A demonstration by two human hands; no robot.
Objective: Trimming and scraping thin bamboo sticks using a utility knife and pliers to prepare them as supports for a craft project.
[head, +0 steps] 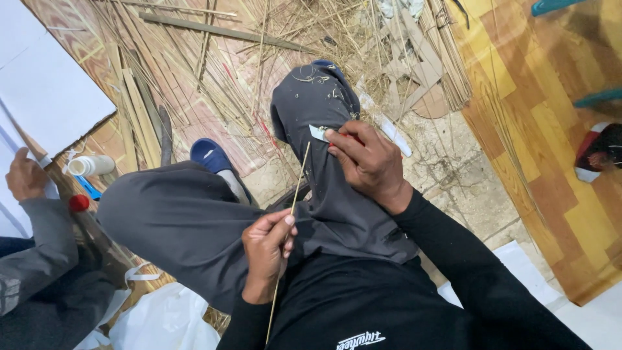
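Left hand (pixel 267 249), low centre of the frame, pinches a thin stick (pixel 293 206) that runs up toward the right hand (pixel 366 162). Right hand grips a small blade (pixel 319 133) at the stick's upper tip, over the grey trouser knee (pixel 311 104).

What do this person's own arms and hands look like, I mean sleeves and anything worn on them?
Both arms wear long black sleeves that end at the wrists. The left hand and the right hand are bare: no gloves, and no rings or watch visible. The sleeves look plain and close-fitting, with no markings showing on them.
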